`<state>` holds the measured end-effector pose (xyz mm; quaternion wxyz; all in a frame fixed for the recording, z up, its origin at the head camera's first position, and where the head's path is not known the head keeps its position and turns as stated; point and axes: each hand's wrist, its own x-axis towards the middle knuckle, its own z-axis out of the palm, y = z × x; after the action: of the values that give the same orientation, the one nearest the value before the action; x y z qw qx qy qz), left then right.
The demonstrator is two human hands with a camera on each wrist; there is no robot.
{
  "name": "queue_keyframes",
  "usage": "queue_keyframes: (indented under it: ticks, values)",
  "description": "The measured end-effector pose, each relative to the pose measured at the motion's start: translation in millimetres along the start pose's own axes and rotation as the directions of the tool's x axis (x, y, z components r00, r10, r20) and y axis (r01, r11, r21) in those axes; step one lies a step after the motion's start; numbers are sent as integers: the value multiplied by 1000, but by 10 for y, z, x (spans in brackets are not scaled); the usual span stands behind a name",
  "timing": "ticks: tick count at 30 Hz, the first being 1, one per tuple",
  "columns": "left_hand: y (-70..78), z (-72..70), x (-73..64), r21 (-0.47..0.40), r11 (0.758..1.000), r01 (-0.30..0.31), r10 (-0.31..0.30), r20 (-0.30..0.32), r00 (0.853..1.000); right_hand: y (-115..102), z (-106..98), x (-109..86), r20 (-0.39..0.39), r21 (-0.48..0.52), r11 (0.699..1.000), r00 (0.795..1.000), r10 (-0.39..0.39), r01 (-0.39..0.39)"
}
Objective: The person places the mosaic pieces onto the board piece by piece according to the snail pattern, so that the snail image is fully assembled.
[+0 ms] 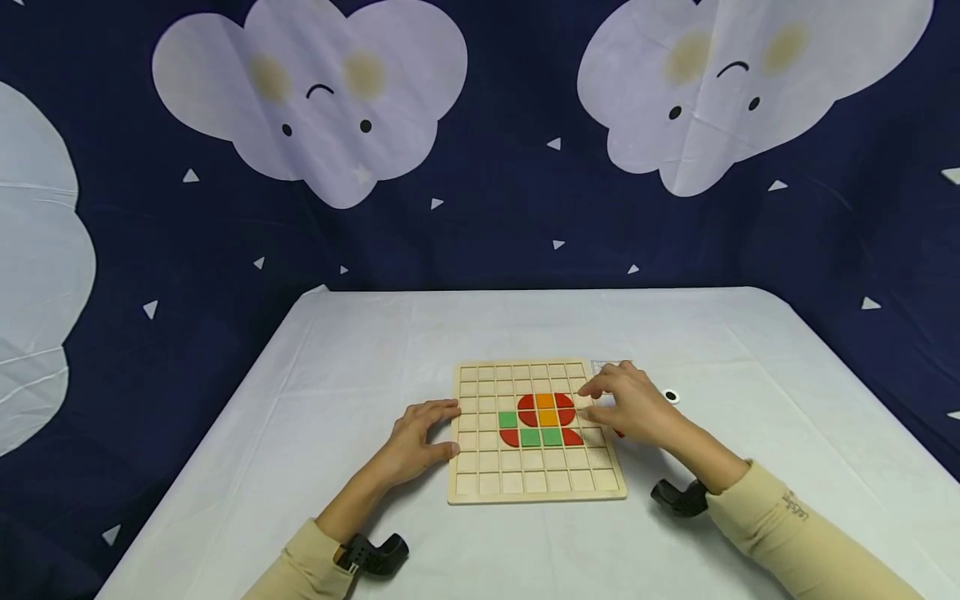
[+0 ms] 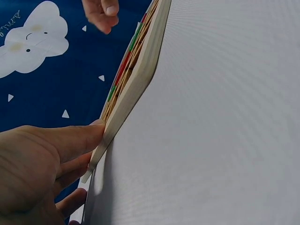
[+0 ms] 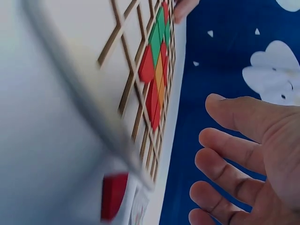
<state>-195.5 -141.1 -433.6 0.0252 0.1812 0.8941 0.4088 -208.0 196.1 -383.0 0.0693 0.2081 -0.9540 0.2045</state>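
A wooden grid board lies on the white table. Near its middle, red quarter-round pieces, green squares and orange squares fill some cells. My left hand touches the board's left edge with thumb and fingertips, the fingers spread along the rim. Over the right edge hovers my right hand, fingers loosely bent and apart; nothing is between them in the right wrist view. Beside the board on that side, a loose red piece lies on the table, mostly hidden by the hand in the head view.
A white disc with a black oval lies beyond the right hand. Part of a printed sheet shows at the board's far right corner. Black wrist devices stick out below both wrists. A dark blue cloud-print curtain hangs behind the table.
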Motion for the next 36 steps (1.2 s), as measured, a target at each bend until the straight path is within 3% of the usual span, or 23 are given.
queue_keyframes:
  ticks: [13, 36]
  values:
    - [8, 5, -4, 7, 1000, -9, 9, -19, 1000, 326, -82, -268, 23, 7, 998, 998, 63, -64]
    - [10, 7, 3, 12, 1000, 3, -3, -16, 1000, 479, 58, -308, 84, -39, 998, 996, -40, 43]
